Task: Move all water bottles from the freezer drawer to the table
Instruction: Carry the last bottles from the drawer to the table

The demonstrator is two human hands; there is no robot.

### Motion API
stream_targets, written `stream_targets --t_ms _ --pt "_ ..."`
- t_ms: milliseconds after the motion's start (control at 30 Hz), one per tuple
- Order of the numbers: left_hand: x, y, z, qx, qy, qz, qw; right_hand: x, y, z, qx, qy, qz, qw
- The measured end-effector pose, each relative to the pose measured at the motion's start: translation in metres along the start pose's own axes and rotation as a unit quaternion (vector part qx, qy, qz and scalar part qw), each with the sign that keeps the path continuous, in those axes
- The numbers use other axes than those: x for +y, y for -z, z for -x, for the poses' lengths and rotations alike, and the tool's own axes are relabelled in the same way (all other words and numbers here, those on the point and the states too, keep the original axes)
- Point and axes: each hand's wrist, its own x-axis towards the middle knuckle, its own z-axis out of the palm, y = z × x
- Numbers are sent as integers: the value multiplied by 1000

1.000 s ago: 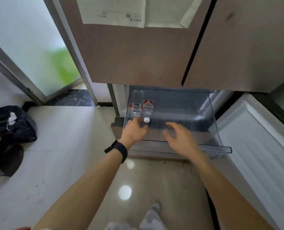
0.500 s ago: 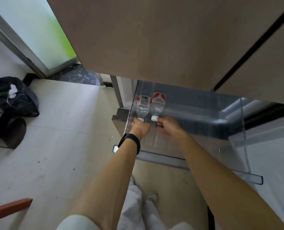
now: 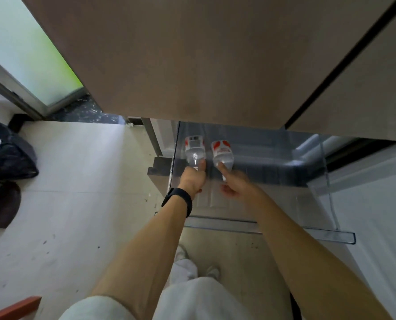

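Note:
Two clear water bottles with red and white labels lie side by side, caps toward me, at the left end of the transparent freezer drawer [image 3: 308, 234]. My left hand [image 3: 192, 179], a black band on its wrist, grips the neck of the left bottle [image 3: 193, 146], with the thumb lying along it. Blurred by motion, my right hand [image 3: 234, 183] curls its fingers around the neck of the right bottle [image 3: 222, 151] and hides the cap. Both bottles rest on the drawer floor. No table is in view.
The brown upper fridge doors [image 3: 192, 54] overhang the pulled-out drawer. The white open freezer door [image 3: 377, 215] stands at the right. A black bag [image 3: 5, 153] lies on the tiled floor at left, by a glass door. A red-orange edge [image 3: 14, 308] shows at bottom left.
Both hands moved deeper into the drawer, from its front edge to the bottle necks, and closed around them. My head has leaned in closer over the drawer.

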Motion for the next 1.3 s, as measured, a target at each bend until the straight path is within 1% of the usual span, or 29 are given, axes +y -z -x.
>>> stream_targets --t_ms 67,100,167,200,233,267,333,400,500,567,667,733,800,867,900,1000,1033,1067,1133,1200,1267,1300 --pt "4 5 16 -13 2 -63 998 7 13 14 7 20 2 1000" --pt "5 11 23 -13 -5 -116 993 9 19 23 21 37 11 999" --pt "7 24 41 23 -35 -241 969 13 32 43 69 75 31 994" --pt "7 29 53 47 -52 -278 958 15 38 55 96 91 49 990" --pt "8 34 65 67 -70 -291 952 17 44 67 126 106 84 983" --pt "9 37 78 88 -94 -301 945 20 50 80 158 121 144 969" --pt "14 44 103 124 -160 -330 922 25 61 103 217 149 261 929" --pt "22 51 117 152 -235 -359 890 27 71 119 247 185 296 904" --pt "36 61 125 177 -322 -399 840 21 83 135 258 235 346 871" --pt "43 65 124 161 -355 -414 822 13 87 142 255 256 377 853" --pt "50 61 121 130 -386 -459 790 0 88 151 227 281 437 823" --pt "53 57 119 128 -404 -484 766 -9 88 155 202 294 486 798" --pt "55 55 116 127 -414 -496 753 -16 88 155 179 302 515 782" --pt "54 55 109 116 -414 -482 763 -19 87 152 160 310 510 786" --pt "54 56 105 107 -414 -464 776 -19 84 150 148 314 491 799" --pt "54 60 93 78 -411 -411 810 -16 73 139 112 313 371 867" --pt "53 60 89 66 -414 -401 815 -14 68 135 116 315 326 884" --pt "52 60 86 52 -417 -391 819 -11 63 132 134 323 289 891" --pt "51 60 78 21 -423 -367 829 -9 54 126 165 342 234 895" --pt "50 60 67 -28 -429 -339 837 -8 46 121 147 341 148 917" --pt "47 59 56 -96 -428 -335 834 -9 40 120 113 295 74 946" --pt "46 59 52 -125 -424 -344 829 -8 38 121 107 272 68 954"
